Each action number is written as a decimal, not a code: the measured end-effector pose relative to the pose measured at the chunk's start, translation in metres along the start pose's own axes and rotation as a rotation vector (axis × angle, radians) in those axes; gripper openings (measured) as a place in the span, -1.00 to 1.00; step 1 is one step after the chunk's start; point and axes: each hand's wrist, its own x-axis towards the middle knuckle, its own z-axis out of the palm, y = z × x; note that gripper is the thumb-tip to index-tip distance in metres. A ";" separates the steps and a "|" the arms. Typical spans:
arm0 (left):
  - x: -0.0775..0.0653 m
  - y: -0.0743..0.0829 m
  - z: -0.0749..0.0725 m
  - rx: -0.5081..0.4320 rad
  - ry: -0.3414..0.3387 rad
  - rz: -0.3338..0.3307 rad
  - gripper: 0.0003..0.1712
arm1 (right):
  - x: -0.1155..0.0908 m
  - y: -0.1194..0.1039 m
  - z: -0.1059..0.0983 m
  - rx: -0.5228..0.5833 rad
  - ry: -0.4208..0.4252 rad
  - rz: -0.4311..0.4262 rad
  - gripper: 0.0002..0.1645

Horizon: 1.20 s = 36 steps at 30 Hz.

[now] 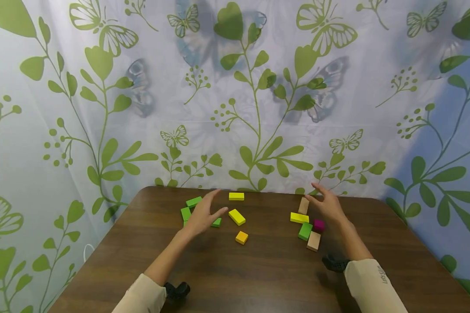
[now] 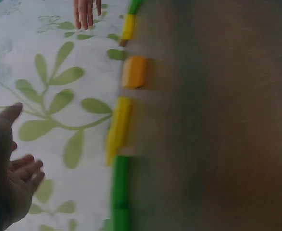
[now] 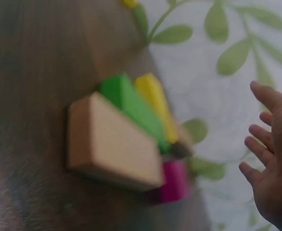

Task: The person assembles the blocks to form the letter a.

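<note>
My left hand (image 1: 201,216) is raised over the left part of the table, fingers extended and thumb apart, holding nothing. Beneath and around it lie several green blocks (image 1: 193,201), partly hidden by the hand. My right hand (image 1: 329,206), likewise spread and holding nothing, hovers at the right group of blocks. That group has a yellow block (image 1: 299,218), a green block (image 1: 305,231), a magenta block (image 1: 319,224), and two plain wooden blocks, one nearer (image 1: 313,241) and one farther (image 1: 303,205). In the right wrist view the nearer wooden block (image 3: 121,142) looms large beside the green one.
Between the hands lie a yellow block (image 1: 236,217), another yellow block (image 1: 236,196) by the far edge, and a small orange block (image 1: 241,237). The brown table (image 1: 235,278) ends at a leaf-patterned curtain (image 1: 203,143). Black wrist mounts (image 1: 177,290) sit below both forearms.
</note>
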 end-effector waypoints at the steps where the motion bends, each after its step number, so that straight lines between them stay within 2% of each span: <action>1: -0.004 -0.002 0.006 -0.033 0.008 0.009 -0.26 | -0.001 0.007 0.003 0.024 -0.010 0.033 -0.17; 4: -0.012 -0.006 0.022 -0.120 0.022 0.020 -0.37 | -0.002 0.023 0.010 0.079 -0.026 0.092 -0.12; 7: -0.017 -0.009 0.040 -0.204 0.007 0.036 -0.44 | -0.003 0.035 0.017 0.122 -0.033 0.129 -0.11; 11: -0.021 -0.013 0.059 -0.354 -0.044 0.056 -0.47 | -0.003 0.048 0.026 0.185 -0.056 0.153 -0.10; 13: -0.024 -0.018 0.066 -0.408 -0.087 0.041 -0.46 | -0.004 0.053 0.031 0.214 -0.069 0.163 -0.07; 15: -0.028 -0.021 0.069 -0.395 -0.133 0.030 -0.45 | -0.004 0.056 0.037 0.218 -0.083 0.171 -0.03; 18: -0.032 -0.025 0.070 -0.316 -0.200 0.025 -0.40 | -0.005 0.058 0.043 0.190 -0.107 0.182 0.03; 24: -0.034 -0.028 0.069 -0.153 -0.285 0.103 -0.29 | -0.002 0.059 0.046 0.124 -0.148 0.188 0.07; 29: -0.035 -0.030 0.068 -0.064 -0.356 0.129 -0.22 | 0.000 0.061 0.043 0.088 -0.201 0.205 0.10; 36: -0.037 -0.031 0.065 -0.021 -0.393 0.183 -0.26 | 0.004 0.062 0.044 0.080 -0.249 0.220 0.10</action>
